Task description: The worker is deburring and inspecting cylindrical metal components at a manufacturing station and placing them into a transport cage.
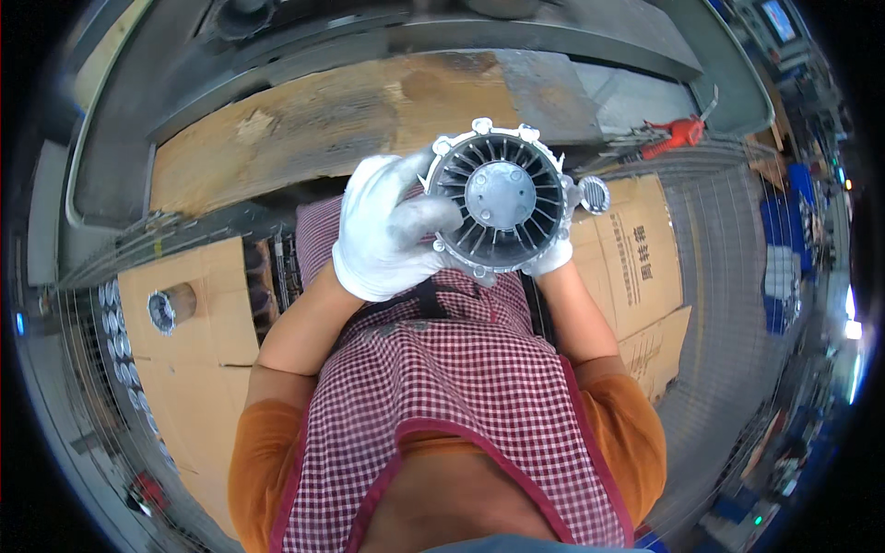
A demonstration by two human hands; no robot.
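A round grey metal casting [501, 195] is held up before my chest. It has a flat central hub, thin radial fins and rough lugs around its rim. A small round stub [594, 195] sticks out at its right side. My left hand [383, 230], in a white glove, grips the casting's left rim, with the thumb lying over its front. My right hand [551, 259], also gloved, holds it from behind at the lower right; the casting hides most of those fingers.
A worn wooden board [304, 129] lies ahead on the metal bench. A red air blow gun [678, 135] rests at the right. Another cylindrical metal part [173, 307] sits on left cardboard [207, 369], beside several stacked parts [120, 346]. More cardboard [641, 249] lies right, near wire mesh [719, 267].
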